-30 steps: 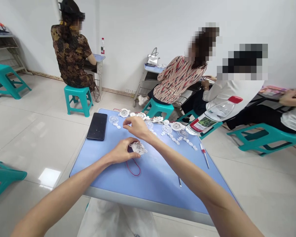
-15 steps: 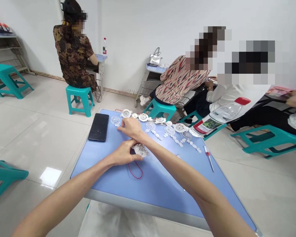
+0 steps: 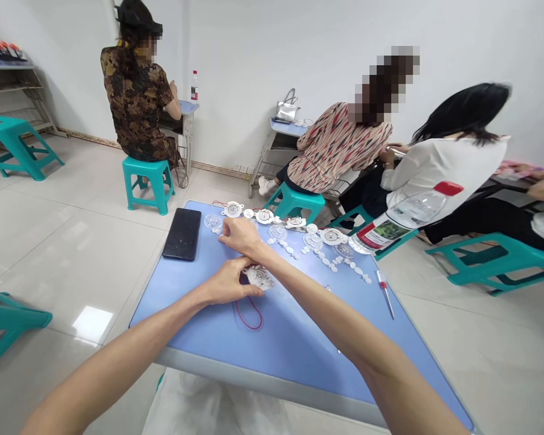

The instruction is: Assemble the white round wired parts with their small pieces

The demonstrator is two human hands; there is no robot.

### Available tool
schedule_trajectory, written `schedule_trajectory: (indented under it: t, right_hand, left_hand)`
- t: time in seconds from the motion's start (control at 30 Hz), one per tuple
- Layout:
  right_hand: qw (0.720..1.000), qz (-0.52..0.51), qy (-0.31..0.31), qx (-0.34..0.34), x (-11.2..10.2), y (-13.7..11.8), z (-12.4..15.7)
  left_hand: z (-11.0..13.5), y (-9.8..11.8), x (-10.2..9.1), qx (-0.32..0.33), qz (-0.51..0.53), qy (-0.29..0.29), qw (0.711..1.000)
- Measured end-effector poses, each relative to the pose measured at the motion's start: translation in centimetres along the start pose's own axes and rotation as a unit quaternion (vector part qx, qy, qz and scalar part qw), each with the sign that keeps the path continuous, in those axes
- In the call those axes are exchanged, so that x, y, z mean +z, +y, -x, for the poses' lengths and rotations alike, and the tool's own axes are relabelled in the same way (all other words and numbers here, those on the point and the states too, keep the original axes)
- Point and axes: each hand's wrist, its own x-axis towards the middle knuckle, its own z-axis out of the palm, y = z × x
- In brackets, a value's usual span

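Note:
My left hand (image 3: pixel 233 283) is closed round the edge of a white round plastic part (image 3: pixel 259 278) near the middle of the blue table. A loop of red cord (image 3: pixel 249 320) hangs out from below that hand. My right hand (image 3: pixel 239 234) crosses over in front of it, wrist close above the left fingers. Its fingers are bent together beside a clear plastic disc (image 3: pixel 213 223) at the far left; what they hold, if anything, is hidden. Beyond lies a row of white round parts (image 3: pixel 265 215), with several clear discs (image 3: pixel 312 242) and small white discs (image 3: pixel 330 262) in front.
A black phone (image 3: pixel 182 234) lies at the table's (image 3: pixel 208 344) left edge. A water bottle (image 3: pixel 403 220) stands at the far right corner, and a screwdriver (image 3: pixel 385 294) lies nearer on that side. Several people sit on green stools (image 3: pixel 148 175) beyond the table.
Both hands stay nearly in place; the right one shifts very slightly. A seated person at the back left has raised a hand. The view has moved a little.

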Motion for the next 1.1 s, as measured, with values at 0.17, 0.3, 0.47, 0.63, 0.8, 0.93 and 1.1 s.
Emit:
schedule_trajectory:
  t: [0.17, 0.3, 0.47, 0.63, 0.8, 0.93, 1.1]
  right_hand:
    - [1.000, -0.014, 0.000, -0.022, 0.0, 0.0, 0.2]
    - [0.999, -0.026, 0.005, -0.043, 0.0, 0.0, 0.2]
    - [0.996, -0.046, 0.009, -0.073, -0.1, 0.2, 0.3]
    - [0.993, -0.074, 0.011, -0.096, -0.6, 0.4, 0.6]
    - [0.967, -0.234, 0.039, -0.088, -1.5, 1.3, 2.3]
    - [0.883, -0.467, 0.013, -0.036, -2.3, 3.1, 4.9]
    - [0.784, -0.620, -0.008, 0.024, -3.1, 5.4, 9.2]
  left_hand:
    - [0.0, -0.1, 0.0, 0.000, -0.010, 0.004, 1.000]
    - [0.0, -0.2, 0.0, 0.002, -0.007, 0.002, 1.000]
    - [0.0, -0.4, 0.1, 0.010, -0.010, 0.001, 1.000]
    - [-0.1, -0.3, 0.0, 0.010, -0.002, 0.004, 1.000]
    - [0.1, 0.0, 0.0, -0.012, 0.005, 0.000, 1.000]
    - [0.1, 0.1, 0.0, -0.032, 0.001, 0.011, 0.999]
    - [0.0, 0.1, -0.1, -0.015, -0.010, 0.016, 1.000]
